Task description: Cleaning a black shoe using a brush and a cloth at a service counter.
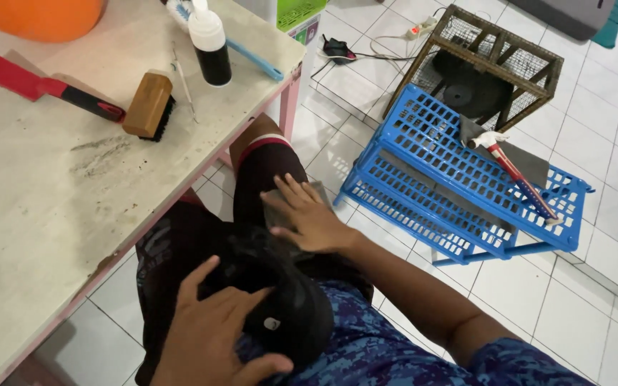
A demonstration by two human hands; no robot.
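STEP: rubbing black shoe (280,300) on lap | left hand (216,329) fingers spread, steadying shoe | right hand (309,218) fingers spread, pressing grey pad (275,211) at shoe's 12 o'clock | NEXT: likely needs firm, even strokes

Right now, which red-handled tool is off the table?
The red-handled tool lying on the blue rack, right of the right hand. The other, with red blade, lies on the table.

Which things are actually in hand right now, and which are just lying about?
In hand:
- black shoe, under left hand
- grey flat pad, under right hand

Lying about:
- wooden bristle brush
- red-handled scraper
- white-capped dark bottle
- blue plastic rack
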